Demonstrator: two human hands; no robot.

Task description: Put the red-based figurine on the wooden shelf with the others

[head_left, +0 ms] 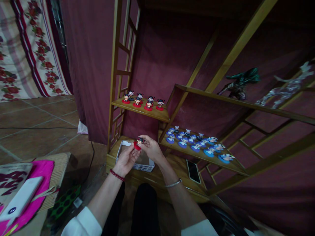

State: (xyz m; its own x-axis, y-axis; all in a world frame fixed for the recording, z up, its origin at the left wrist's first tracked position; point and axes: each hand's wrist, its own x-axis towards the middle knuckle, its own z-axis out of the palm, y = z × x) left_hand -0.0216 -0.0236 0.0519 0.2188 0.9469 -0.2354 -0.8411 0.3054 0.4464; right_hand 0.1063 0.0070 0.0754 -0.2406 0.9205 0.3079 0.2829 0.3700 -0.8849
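wooden shelf unit (147, 113) | red-based figurines (144, 101) upper board | blue-based figurines (197, 142) lower right board | phone (193, 171) and cardboard box (137, 160) on bottom board

We wear rolled white sleeves, a red beaded bracelet (117, 175) on our left wrist, a thin silver bangle (173, 184) on our right, and dark trousers (145, 206).

There is only one view, from the person's head: it looks forward and down, quite near to the hands, toward a wooden shelf unit (147, 113) (the floor (36, 121) shows at left).
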